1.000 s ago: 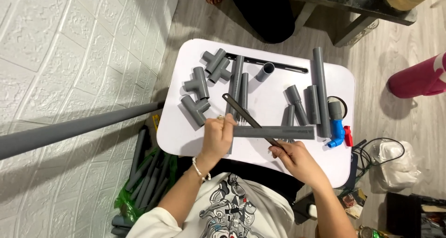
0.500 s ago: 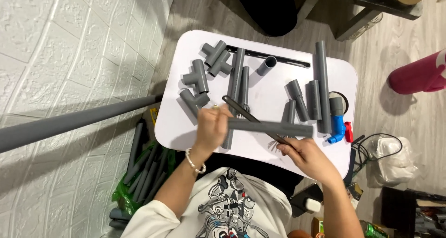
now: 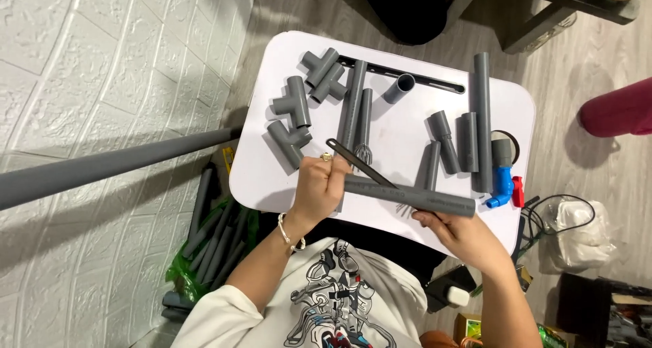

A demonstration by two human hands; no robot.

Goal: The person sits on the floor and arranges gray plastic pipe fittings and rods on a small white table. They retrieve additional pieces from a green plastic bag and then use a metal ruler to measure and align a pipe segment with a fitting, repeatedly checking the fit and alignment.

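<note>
My left hand [image 3: 319,185] grips the left end of a grey plastic pipe [image 3: 414,196] held level over the near edge of a small white table [image 3: 407,134]. My right hand [image 3: 462,236] holds a thin dark saw blade [image 3: 360,163] that slants up and left across the pipe. The hand sits just under the pipe's right end. Behind the hands lie grey tee fittings [image 3: 295,110], two long pipes [image 3: 353,107] and a short open tube [image 3: 399,88].
More grey pipe pieces [image 3: 468,137] lie at the table's right, beside a blue valve with a red handle [image 3: 504,185]. A long grey pipe [image 3: 102,168] crosses the left. Spare pipes [image 3: 210,246] lie on the floor below. A pink object [image 3: 621,110] stands right.
The pipe and both hands sit slightly nearer the table's front edge; the view has shifted a little. The grip on pipe and blade is unchanged.
</note>
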